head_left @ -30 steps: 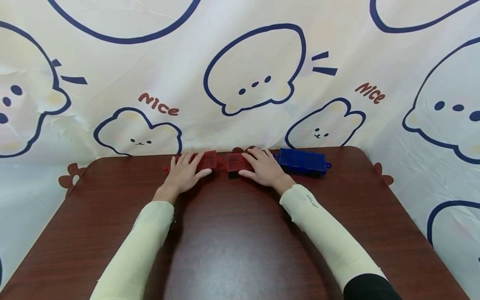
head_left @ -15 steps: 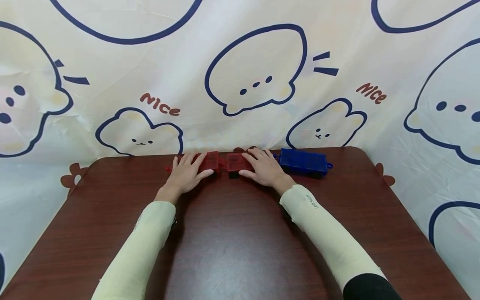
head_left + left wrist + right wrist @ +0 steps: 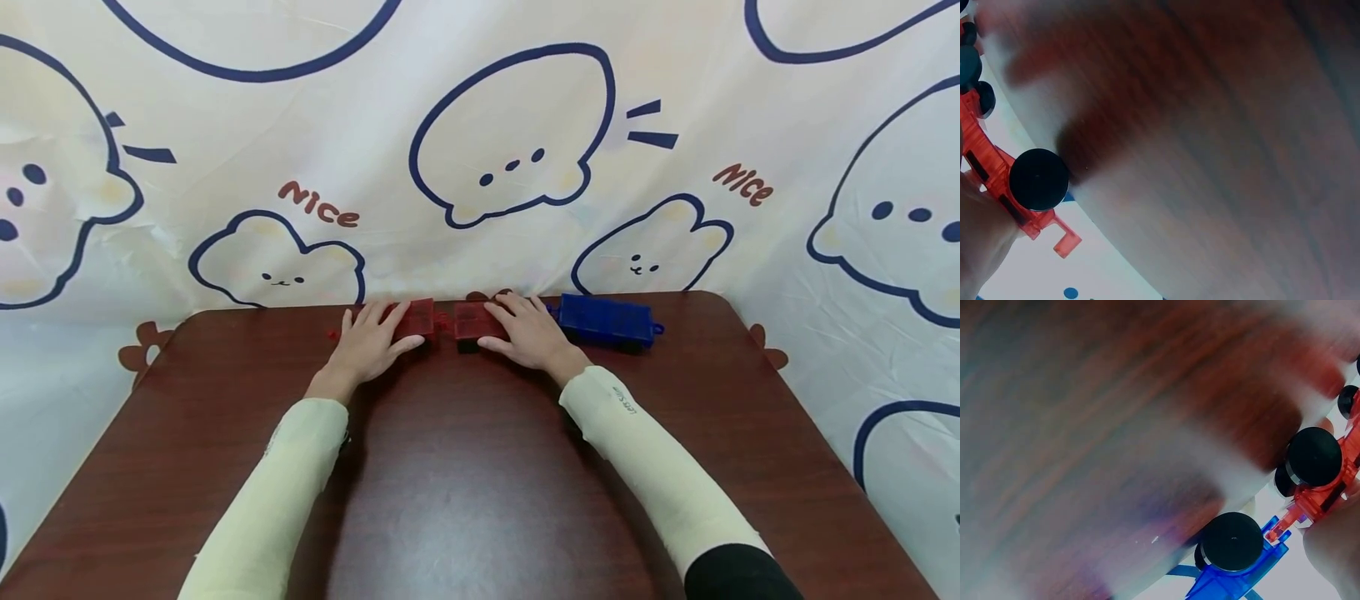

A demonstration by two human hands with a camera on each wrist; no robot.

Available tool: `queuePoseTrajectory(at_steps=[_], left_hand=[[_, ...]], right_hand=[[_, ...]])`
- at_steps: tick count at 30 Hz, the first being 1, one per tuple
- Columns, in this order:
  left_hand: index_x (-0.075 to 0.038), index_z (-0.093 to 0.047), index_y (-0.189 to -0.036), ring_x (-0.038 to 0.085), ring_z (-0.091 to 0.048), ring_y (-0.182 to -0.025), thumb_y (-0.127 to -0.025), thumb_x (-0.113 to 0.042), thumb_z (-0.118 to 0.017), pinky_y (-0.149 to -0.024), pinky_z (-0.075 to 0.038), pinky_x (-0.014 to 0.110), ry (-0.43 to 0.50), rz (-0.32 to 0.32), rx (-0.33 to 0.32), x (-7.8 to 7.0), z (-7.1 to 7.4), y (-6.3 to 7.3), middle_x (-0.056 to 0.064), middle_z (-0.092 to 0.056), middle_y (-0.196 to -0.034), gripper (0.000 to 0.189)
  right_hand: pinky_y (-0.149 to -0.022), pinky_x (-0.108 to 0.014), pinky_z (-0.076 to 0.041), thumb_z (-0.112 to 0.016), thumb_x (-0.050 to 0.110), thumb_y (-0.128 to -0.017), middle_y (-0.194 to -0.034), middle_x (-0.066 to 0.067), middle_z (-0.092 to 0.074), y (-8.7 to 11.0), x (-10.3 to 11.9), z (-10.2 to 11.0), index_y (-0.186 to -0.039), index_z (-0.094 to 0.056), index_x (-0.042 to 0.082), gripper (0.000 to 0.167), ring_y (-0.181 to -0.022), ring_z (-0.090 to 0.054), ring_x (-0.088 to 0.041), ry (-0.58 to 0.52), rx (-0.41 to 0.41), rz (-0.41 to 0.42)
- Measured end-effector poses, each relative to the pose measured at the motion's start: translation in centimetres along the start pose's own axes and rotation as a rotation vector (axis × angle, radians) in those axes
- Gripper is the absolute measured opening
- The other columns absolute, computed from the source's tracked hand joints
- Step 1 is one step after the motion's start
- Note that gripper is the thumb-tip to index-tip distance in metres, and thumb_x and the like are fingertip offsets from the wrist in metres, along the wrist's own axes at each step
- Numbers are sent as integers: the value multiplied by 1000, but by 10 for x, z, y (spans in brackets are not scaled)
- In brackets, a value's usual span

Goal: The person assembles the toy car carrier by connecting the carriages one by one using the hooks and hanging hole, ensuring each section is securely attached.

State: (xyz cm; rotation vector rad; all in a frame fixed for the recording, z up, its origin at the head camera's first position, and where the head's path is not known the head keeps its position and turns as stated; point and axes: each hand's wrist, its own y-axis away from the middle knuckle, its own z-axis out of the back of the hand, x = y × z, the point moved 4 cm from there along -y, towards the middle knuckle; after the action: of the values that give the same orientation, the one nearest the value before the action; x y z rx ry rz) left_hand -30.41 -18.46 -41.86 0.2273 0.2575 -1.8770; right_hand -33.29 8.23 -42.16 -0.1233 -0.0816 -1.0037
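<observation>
Two see-through red toy train cars with black wheels stand in a row along the table's far edge. My left hand (image 3: pixel 365 346) holds the left red toy train car (image 3: pixel 420 317), fingers over its top and thumb at its near side. With a similar grasp, my right hand (image 3: pixel 534 337) holds the right red toy train car (image 3: pixel 471 321). Red coupling pieces (image 3: pixel 444 323) fill the short gap between the two. At its outer end, the left car's hook (image 3: pixel 1067 242) sticks out free. In the right wrist view, the right car's red coupling (image 3: pixel 1279 528) overlaps the blue car's end.
A blue toy train car (image 3: pixel 606 321) continues the row, right of my right hand, with a small loop (image 3: pixel 657 330) at its outer end. Behind the brown wooden table (image 3: pixel 465 467) hangs a white cloth (image 3: pixel 420 258) with cartoon outlines.
</observation>
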Motion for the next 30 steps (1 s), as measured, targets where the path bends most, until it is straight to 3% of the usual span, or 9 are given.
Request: queuePoseTrajectory(at_steps=[30], left_hand=[[-14, -29, -161, 42, -17, -149, -100, -63, -48, -115, 1, 71, -17, -2, 24, 2, -1, 1, 23, -26, -161, 81]], right_hand=[[-122, -55, -14, -47, 67, -97, -161, -9, -34, -1, -3, -1, -159, -36, 19, 79, -148, -29, -30, 9, 12, -9]])
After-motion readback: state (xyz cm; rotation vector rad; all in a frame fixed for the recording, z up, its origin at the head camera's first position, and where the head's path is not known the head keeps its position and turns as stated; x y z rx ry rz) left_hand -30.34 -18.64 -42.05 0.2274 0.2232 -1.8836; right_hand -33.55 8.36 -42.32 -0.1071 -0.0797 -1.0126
